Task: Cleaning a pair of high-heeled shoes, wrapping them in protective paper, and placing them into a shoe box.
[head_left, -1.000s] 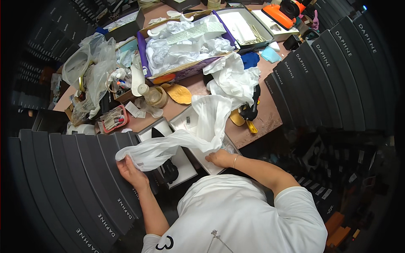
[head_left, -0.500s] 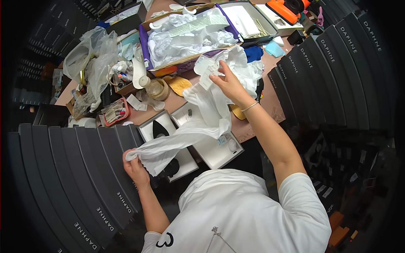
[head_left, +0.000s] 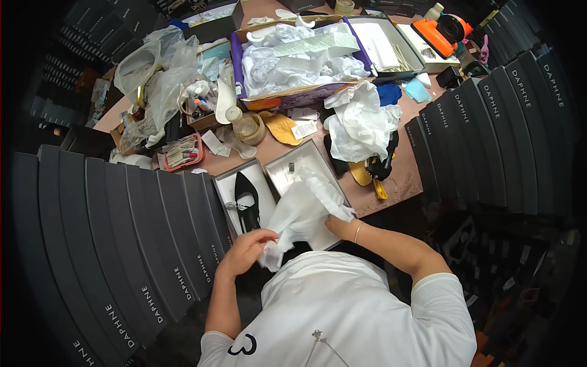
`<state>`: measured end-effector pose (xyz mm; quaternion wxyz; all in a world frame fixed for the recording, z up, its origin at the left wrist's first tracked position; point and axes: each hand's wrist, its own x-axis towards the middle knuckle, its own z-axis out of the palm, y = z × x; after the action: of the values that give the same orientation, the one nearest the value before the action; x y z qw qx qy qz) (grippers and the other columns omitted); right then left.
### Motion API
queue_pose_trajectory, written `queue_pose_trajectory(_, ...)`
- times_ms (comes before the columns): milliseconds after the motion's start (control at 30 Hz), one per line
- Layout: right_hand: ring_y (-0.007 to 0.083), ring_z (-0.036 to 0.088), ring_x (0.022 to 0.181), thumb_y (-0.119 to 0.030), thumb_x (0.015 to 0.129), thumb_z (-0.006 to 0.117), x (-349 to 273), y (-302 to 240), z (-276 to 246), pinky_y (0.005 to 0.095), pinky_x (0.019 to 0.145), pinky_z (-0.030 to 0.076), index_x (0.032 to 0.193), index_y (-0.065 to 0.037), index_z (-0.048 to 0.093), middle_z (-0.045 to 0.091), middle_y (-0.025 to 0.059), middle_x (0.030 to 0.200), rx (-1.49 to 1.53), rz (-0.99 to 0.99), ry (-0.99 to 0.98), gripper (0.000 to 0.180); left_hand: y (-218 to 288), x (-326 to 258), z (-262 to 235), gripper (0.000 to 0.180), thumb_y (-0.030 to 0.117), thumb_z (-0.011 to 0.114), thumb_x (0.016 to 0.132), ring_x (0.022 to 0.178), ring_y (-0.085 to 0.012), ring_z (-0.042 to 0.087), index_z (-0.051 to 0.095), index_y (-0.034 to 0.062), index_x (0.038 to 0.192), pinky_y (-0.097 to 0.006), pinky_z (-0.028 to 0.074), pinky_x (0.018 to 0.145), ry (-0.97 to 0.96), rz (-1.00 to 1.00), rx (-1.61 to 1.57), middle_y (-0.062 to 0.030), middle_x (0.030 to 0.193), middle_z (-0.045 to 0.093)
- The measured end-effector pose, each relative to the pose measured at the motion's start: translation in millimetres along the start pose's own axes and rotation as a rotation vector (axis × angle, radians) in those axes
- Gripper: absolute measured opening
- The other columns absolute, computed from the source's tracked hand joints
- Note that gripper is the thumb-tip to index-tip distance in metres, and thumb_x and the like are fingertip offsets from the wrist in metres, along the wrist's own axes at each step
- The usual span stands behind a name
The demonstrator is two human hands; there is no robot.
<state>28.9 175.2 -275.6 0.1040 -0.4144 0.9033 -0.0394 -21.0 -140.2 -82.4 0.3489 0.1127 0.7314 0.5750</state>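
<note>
A sheet of white tissue paper (head_left: 302, 208) hangs bunched between my two hands, over the white-lined box part (head_left: 275, 165). My left hand (head_left: 247, 252) pinches its near left end. At the other end, my right hand (head_left: 342, 227) is closed on the paper, its fingertips partly hidden. Just left of the paper, a black pointed shoe (head_left: 246, 199) lies in the other white-lined box part (head_left: 223, 183). The tissue covers much of the right box part's inside.
Dark shoe boxes stand in rows at left (head_left: 134, 238) and right (head_left: 489, 122). Behind are a purple-edged carton (head_left: 238, 67) of crumpled paper, a tape roll (head_left: 249, 128), yellow insoles (head_left: 281, 127), a white tag (head_left: 304, 129) and crumpled tissue (head_left: 364, 122) over black shoes (head_left: 385, 162).
My right hand has come down from the crumpled tissue and white tag to the box, gripping the sheet. My left hand has moved right. The stretched tissue is now bunched, and the tag lies on the table.
</note>
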Motion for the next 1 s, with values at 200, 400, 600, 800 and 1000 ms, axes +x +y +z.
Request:
queue_pose_trajectory(200,0.0369,0.066,0.086,-0.017,0.084,0.051,2.1,5.1,-1.3,0.0485,0.073,0.054,0.091,-0.005,0.069,0.067,0.0173,0.094,0.255,0.103,-0.333,0.023,-28.1,19.7,42.2,0.034,0.017,0.062,0.086,0.099,-0.0262,0.057,0.059,-0.0007,0.115,-0.035,0.046,0.086,0.277,0.034,0.448,-0.0135,0.105,0.061)
queue_pose_trajectory(400,0.0341,0.062,0.102,-0.02,0.086,0.05,-4.9,4.4,-25.3,0.0424,0.089,0.048,0.095,-0.005,0.07,0.065,0.0185,0.105,0.343,0.096,-0.414,0.027,-9.7,64.5,78.7,0.046,0.021,0.071,0.077,0.117,-0.0335,0.048,0.06,0.0008,0.116,-0.053,0.027,0.106,0.081,0.216,1.023,-0.0176,0.12,0.055)
queue_pose_trajectory(600,0.0359,0.063,0.1,-0.026,0.081,0.057,-0.6,-1.3,-36.5,0.0405,0.089,0.049,0.103,-0.005,0.07,0.065,0.0199,0.109,0.411,0.114,-0.648,0.033,-46.3,86.4,92.4,0.05,0.024,0.071,0.074,0.117,-0.0331,0.051,0.06,0.0015,0.118,-0.06,0.02,0.109,-0.093,0.258,1.204,-0.0182,0.122,0.058)
queue_pose_trajectory(800,0.0359,0.063,0.097,-0.021,0.08,0.064,-19.7,-11.7,-24.2,0.0433,0.084,0.051,0.105,-0.009,0.064,0.066,0.0188,0.099,0.592,0.348,-0.441,0.029,-97.8,99.2,144.8,0.041,0.021,0.051,0.086,0.122,-0.0341,0.049,0.058,0.0009,0.121,-0.053,0.03,0.108,0.044,0.493,1.025,-0.0157,0.13,0.055)
queue_pose_trajectory(1000,0.0336,0.064,0.092,-0.024,0.079,0.07,-20.6,-27.4,-133.8,0.0418,0.077,0.053,0.111,-0.006,0.061,0.065,0.0197,0.097,0.59,0.46,-0.336,0.038,-98.4,115.6,138.3,0.052,0.023,0.061,0.079,0.127,-0.0345,0.043,0.053,0.0074,0.128,-0.046,0.03,0.109,-0.035,0.332,0.746,-0.0151,0.135,0.05)
